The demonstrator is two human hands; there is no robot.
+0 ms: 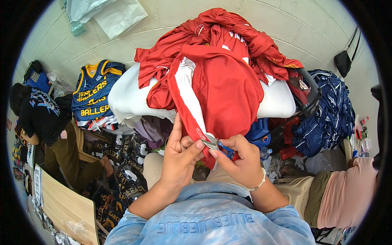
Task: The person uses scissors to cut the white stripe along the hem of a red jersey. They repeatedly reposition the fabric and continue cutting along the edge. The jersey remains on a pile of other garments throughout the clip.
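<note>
Two bare hands, one pair of blue-handled thread snips [227, 152], one red garment [224, 90] with a white stripe [188, 83]. Left hand [179, 160]: fingers pinched on the garment's lower edge, near the stripe's lower end. Right hand [243, 156]: fingers closed round the snips' handles (a pale beaded bracelet [261, 182] sat at this wrist). Snips: handles to the right, blades pointing left toward the left thumb, long axis roughly crosswise to the stripe, which ran up and away from the wearer. Left hand lay nearer the blade tips, just beside them; whether the blades stood apart was too small to tell. Garment: draped over a white padded surface [281, 103], its lower edge toward the lap. Also present: navy jerseys with yellow lettering [96, 92], left; a navy-and-white patterned heap [326, 112], right.
</note>
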